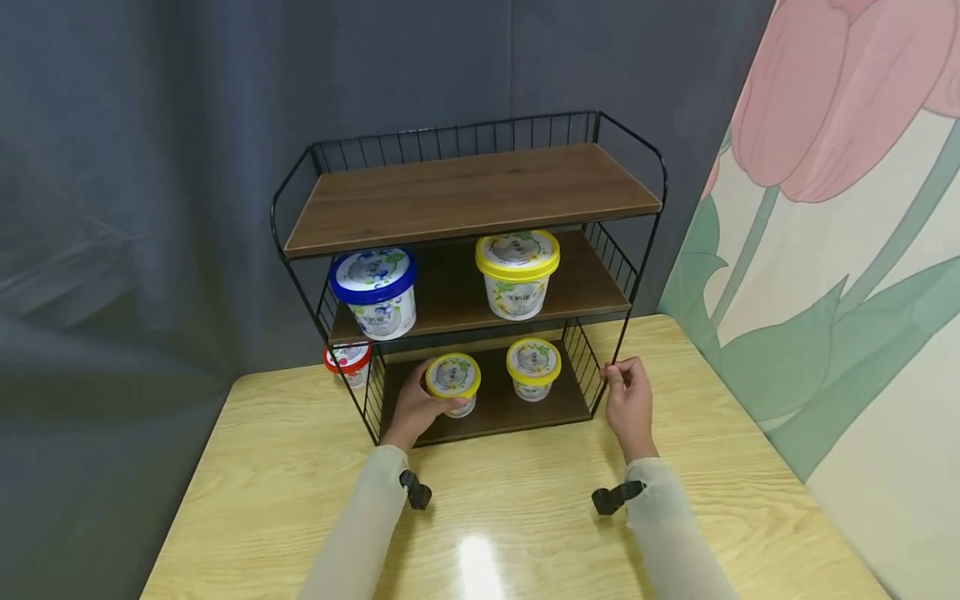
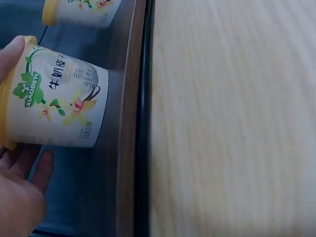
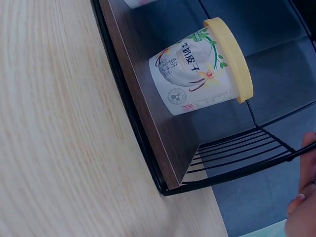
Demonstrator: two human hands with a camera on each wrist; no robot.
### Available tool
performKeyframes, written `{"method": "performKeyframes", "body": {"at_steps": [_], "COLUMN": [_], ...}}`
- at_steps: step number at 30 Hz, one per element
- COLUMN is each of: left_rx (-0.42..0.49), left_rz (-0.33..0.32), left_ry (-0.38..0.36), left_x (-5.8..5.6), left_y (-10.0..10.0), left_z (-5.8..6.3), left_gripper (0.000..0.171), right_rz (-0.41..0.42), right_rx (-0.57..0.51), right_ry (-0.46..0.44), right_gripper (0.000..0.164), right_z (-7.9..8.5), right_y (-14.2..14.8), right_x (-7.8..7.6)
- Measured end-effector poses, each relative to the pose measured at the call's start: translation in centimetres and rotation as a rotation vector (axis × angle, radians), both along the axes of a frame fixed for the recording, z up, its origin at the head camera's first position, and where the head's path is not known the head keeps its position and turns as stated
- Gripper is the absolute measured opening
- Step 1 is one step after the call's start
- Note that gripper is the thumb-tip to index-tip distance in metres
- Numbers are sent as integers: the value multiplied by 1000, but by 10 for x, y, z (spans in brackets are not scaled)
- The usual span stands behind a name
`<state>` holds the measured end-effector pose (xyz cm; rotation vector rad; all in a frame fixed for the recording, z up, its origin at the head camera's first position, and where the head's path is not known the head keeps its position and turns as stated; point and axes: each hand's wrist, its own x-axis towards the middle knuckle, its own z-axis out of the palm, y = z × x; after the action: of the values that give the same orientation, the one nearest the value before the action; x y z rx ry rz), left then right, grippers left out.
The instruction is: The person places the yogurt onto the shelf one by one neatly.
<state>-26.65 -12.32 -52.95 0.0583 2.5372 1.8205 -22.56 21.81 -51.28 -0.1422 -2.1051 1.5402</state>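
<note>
The fingers and thumb of the left hand [image 1: 415, 406] are curled around a small yellow-lidded yogurt cup [image 1: 453, 382]; in the left wrist view the thumb lies on the lid rim and the other fingers [image 2: 42, 168] are under the cup's side. This cup stands on the bottom board of the shelf rack [image 1: 480, 250], near the board's front edge and left of its middle. The left forearm in a pale sleeve [image 1: 360, 525] goes back toward the near edge of the table [image 1: 285, 467].

The right hand [image 1: 628, 402] is at the front right corner of the rack. Its fingers are bent and close together at the black wire post [image 3: 237, 170]; the right wrist view shows fingertips [image 3: 308, 143] against the wire, but whether they really clasp it cannot be told.

A second small yellow-lidded cup [image 1: 533, 367] stands on the same bottom board, to the right of the held one and apart from it. On the middle board stand a large blue-lidded tub [image 1: 374, 291] at the left end and a large yellow-lidded tub [image 1: 517, 272] right of the middle. The top board carries nothing visible. A small red-lidded cup [image 1: 348, 362] stands on the table just outside the rack's left side. The rack itself stands at the far edge of the pale wooden table, before a grey curtain [image 1: 150, 167].
</note>
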Motion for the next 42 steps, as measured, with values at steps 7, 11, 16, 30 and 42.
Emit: {"method": "performKeyframes", "body": {"at_steps": [7, 11, 16, 30, 42], "left_rx": [40, 48, 61, 90, 75], "left_rz": [-34, -63, -126, -143, -190], "left_ry": [-38, -26, -13, -24, -37], "left_x": [-19, -21, -24, -29, -33], "left_y": [12, 22, 33, 51, 51], "left_z": [-1, 0, 2, 5, 5], "left_gripper": [99, 97, 97, 98, 98], "right_rz": [8, 2, -7, -39, 5], "right_rx": [9, 14, -12, 37, 35], "right_ry": [14, 17, 28, 52, 26], "right_gripper": [18, 18, 18, 19, 21], "right_z": [8, -3, -6, -4, -7], "right_y": [-4, 0, -2, -2, -1], "right_x": [3, -1, 2, 2, 1]}}
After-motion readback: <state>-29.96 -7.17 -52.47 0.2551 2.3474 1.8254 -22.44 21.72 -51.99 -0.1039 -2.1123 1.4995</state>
